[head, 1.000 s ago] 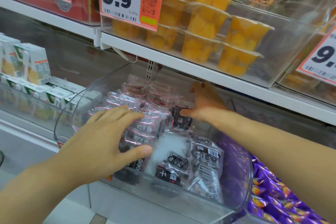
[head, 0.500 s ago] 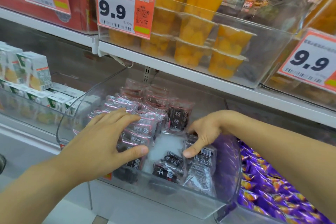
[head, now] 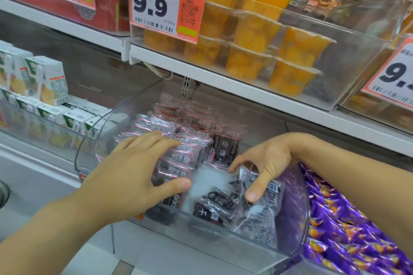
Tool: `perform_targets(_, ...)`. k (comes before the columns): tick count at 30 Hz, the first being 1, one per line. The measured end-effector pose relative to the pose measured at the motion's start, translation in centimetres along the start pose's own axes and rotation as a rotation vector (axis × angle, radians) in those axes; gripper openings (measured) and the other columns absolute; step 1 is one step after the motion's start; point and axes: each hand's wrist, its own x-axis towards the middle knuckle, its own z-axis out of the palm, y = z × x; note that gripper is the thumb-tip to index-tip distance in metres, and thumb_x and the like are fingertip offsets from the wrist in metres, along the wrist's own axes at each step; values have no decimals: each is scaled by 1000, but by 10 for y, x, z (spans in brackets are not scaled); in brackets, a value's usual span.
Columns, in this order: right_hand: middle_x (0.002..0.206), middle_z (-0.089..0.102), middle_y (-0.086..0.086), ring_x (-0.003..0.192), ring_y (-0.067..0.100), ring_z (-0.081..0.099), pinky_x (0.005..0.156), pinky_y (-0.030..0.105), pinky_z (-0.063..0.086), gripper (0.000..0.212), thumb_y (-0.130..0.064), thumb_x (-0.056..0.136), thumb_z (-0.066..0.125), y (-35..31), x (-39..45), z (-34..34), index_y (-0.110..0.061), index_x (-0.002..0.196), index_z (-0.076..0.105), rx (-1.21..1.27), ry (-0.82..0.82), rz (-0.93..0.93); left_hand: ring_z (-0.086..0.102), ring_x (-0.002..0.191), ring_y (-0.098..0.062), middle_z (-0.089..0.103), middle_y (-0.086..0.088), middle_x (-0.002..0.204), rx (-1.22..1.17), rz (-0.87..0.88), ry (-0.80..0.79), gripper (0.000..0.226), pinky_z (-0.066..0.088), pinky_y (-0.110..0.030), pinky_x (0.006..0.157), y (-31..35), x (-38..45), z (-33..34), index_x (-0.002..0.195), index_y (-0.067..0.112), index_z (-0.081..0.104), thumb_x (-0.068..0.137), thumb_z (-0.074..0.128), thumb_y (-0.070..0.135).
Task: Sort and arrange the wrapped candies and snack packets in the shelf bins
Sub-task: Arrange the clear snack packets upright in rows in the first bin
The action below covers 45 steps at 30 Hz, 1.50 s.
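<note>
bin (head: 290,250) top open | bare floor mid-front (head: 210,179) | upper shelf (head: 257,94) overhangs rear | packets (head: 178,156) crowd left

Two hands (head: 134,172), three price tags (head: 165,4), seven visible fruit cups (head: 254,31).

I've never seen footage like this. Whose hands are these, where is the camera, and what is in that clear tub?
No machine here: a person wears a camera on the head, looking down at both hands. The left hand rests flat on a row of pink-edged snack packets in a clear plastic bin on a shop shelf. The right hand closes its grip on a loose clear packet near the bin's front. Beside it lie purple wrapped candies; above stand orange fruit cups behind a 9.9 price tag.
</note>
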Motion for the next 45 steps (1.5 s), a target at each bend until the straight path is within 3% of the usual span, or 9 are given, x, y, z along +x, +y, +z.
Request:
perform_targets(8,132,56,-25,124,0,51,110,30,39,64,-40,66,87,-3,-11,9,-44,124,62,155,159,-246,14,141,1,25,24,152,23,1,7,90,3,-17,107,0,-1,1,148,47,21,71,19,93)
perform_targets(13,141,52,-15,125,6,53,109,31,43,91,-61,63,84,-12,-23,20,-38,142,45,-63,279,-118,19,143,-4,28,20,154,7,1,12,92,8,-21,109,0,-1,2,148,46,26,71,20,95)
perform_targets(18,111,65,-18,98,-1,61,91,32,52,56,-63,69,78,-10,-32,25,-41,118,63,101,411,-262,21,144,-5,30,18,154,-3,-3,14,91,11,-25,112,0,-1,3,148,44,29,72,22,94)
perform_targets(21,117,62,-14,105,8,60,97,36,50,77,-84,63,63,-17,-20,27,-39,124,58,59,483,-139,21,145,-5,30,18,155,-2,-8,8,92,13,-27,114,0,0,3,147,45,29,71,21,95)
perform_targets(23,122,58,-9,109,14,56,97,37,49,80,-77,65,69,-26,-4,33,-34,131,54,-103,535,-68,22,144,-6,31,18,154,-3,-13,5,92,15,-28,114,1,-1,3,147,45,30,70,21,96)
perform_targets(29,92,73,-6,83,12,66,82,34,55,20,-33,90,63,-24,9,21,-28,107,71,15,579,-102,14,145,-3,24,21,156,7,-17,-2,93,7,-22,113,1,-2,2,148,47,22,69,18,96)
perform_targets(33,101,67,-4,94,18,63,81,29,48,28,-41,102,49,-5,13,8,-21,118,59,60,675,-32,15,144,-3,24,22,155,23,-9,13,93,5,-20,110,1,-1,2,148,47,21,69,16,96)
perform_targets(37,85,67,-1,65,11,70,60,25,56,34,-41,86,74,2,31,8,-15,102,58,279,729,45,20,143,-4,28,21,153,11,3,30,91,8,-22,111,1,-2,3,148,46,25,71,18,95)
perform_targets(45,111,64,-3,95,17,59,78,25,46,49,-48,79,79,2,36,-1,-22,117,64,28,841,121,23,141,-3,33,22,149,22,9,45,89,9,-20,108,1,-2,2,147,44,28,73,22,93)
